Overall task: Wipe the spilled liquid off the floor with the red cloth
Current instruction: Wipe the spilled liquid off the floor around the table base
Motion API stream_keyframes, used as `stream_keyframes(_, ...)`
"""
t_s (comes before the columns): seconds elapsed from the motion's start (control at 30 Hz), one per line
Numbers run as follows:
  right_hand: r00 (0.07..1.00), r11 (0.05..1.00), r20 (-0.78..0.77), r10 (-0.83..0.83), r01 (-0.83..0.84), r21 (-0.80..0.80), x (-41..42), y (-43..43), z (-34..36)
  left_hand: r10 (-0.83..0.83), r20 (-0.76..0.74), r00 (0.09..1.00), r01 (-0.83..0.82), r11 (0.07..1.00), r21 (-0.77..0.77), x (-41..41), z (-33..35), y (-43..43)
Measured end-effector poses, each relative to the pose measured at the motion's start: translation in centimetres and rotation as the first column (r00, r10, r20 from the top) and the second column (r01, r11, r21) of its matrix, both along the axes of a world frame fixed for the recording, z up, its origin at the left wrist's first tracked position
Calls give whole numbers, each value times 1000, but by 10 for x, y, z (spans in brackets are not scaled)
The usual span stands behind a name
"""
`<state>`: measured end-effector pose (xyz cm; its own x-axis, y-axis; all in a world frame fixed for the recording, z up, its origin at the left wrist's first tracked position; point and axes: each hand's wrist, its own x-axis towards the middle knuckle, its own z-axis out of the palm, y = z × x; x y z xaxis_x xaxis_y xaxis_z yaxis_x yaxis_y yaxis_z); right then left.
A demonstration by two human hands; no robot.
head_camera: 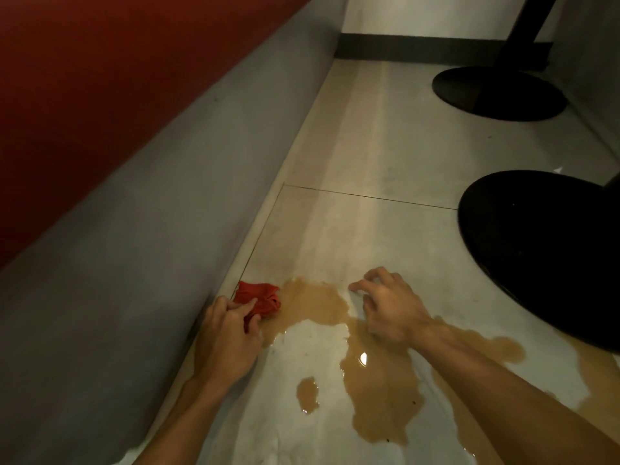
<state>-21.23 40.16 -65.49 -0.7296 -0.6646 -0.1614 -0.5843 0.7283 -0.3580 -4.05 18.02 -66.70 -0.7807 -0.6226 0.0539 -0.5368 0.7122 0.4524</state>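
Note:
A bunched red cloth [260, 298] lies on the pale floor tiles at the foot of the grey bench base. My left hand [228, 337] grips its near edge with fingers and thumb. A brown spilled liquid [379, 374] spreads in a wide irregular puddle from beside the cloth toward the lower right, with a small separate blot [308, 394]. My right hand [389, 307] hovers over the puddle's far part, fingers loosely curled and holding nothing. Whether its fingertips touch the floor is unclear.
A grey bench base [161, 229] with a red seat [100, 62] above runs along the left. Two round black table bases stand on the right, one near [536, 250] and one farther back [496, 94] with its post. A dark skirting board lines the far wall.

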Motion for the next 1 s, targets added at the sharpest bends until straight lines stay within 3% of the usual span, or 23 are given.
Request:
stream_keyframes(0.17,999,1000,31,21,-21,19,-8,-1,4,84,7,996,-84,995,56,19,-2,9)
stream_keyframes(0.37,1000,999,27,9,-10,35,-9,-5,7,-138,2,990,138,990,29,55,-7,32)
stream_keyframes(0.5,999,999,29,19,-20,51,-9,-4,7,-190,-51,981,191,982,17,62,-11,24)
stream_keyframes(0.77,994,981,27,109,-112,161,-6,5,7,-32,-33,999,32,999,-5,4,-7,-5)
stream_keyframes(1.0,998,988,17,60,-62,140,-2,2,5,-262,-88,961,265,964,25,61,-7,39)
